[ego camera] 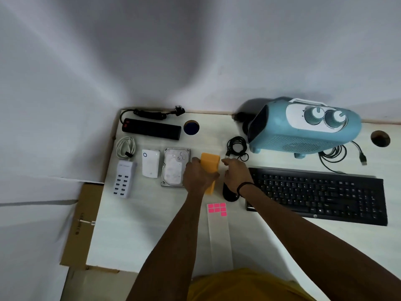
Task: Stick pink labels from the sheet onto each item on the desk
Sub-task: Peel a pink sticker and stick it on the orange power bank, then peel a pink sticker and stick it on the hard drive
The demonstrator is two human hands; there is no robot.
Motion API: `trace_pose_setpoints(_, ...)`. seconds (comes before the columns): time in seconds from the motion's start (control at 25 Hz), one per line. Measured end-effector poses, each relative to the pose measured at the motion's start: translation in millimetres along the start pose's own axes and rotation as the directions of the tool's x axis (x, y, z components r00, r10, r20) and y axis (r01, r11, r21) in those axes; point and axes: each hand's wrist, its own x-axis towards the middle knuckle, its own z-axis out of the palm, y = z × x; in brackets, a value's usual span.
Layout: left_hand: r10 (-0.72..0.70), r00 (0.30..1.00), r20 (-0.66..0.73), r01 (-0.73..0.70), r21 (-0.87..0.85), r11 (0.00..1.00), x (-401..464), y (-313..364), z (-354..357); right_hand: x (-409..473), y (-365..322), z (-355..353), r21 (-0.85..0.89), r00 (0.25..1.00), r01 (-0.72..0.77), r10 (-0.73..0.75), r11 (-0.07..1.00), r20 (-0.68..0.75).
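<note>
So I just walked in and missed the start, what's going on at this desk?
A person is labelling desk items. The left hand grips an orange block, while the right hand is beside it with fingers pinched together; whether they hold a label is too small to tell. The label sheet lies near the desk edge with some pink labels left. No labels show on the hard drive, keyboard or blue heater.

**Both arms extended, hands side by side**

Left arm: bare, reaching forward from below. Left hand [198,175]: back upward, fingers curled round an orange block, thumb side to the right.

Right arm: bare, stretched in diagonally from the lower right, dark band at the wrist. Right hand [235,172]: fingertips drawn together in a pinch; contents too small to tell.
</note>
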Motion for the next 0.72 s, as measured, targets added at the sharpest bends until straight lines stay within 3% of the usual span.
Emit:
trace_pose_setpoints(0.16,-0.068,0.997,-0.039,0.070,0.074,0.995,17.4,8.5,11.8,15.0,13.4,6.5,-0.125,0.997,0.067,-0.061,0.990,0.049)
trace_pose_setpoints(0.4,-0.094,0.993,-0.078,0.102,0.111,0.989,19.0,11.9,14.4,21.6,22.3,13.1,-0.183,0.992,0.126,-0.126,0.975,0.015)
trace_pose_setpoints(0.72,0.053,0.995,-0.089,-0.037,0.175,0.984,-31.9,-8.0,2.4,-15.0,14.1,5.4,-0.085,0.978,0.190,-0.197,0.978,-0.070)
